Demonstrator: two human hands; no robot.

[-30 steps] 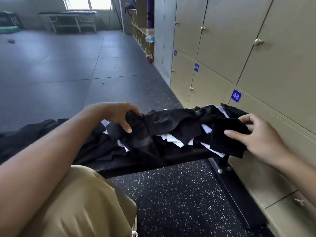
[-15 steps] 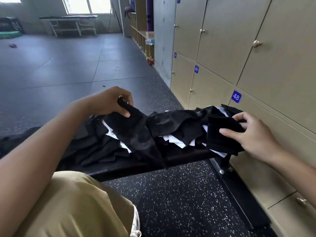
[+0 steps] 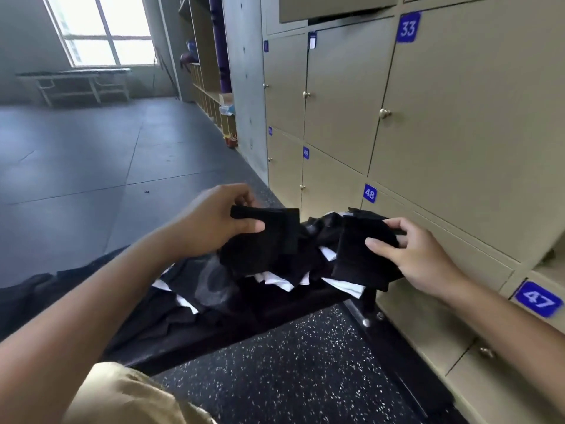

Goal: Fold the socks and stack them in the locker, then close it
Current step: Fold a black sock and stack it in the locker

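Sock (image 3: 263, 240) hanging lengthwise from left hand (image 3: 208, 221), cuff uppermost

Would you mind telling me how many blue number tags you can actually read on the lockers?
4: 33 at top, 49 mid-left, 48 above the sock pile, 47 lower right. Other tags farther left are too blurred to read.

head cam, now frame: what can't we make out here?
- Sock count in the pile: black on black, head view.
- Left hand and right hand: each holds a black sock; fold state unclear.
- Open locker: cut off by the top edge.
- Far door numbers: too small.
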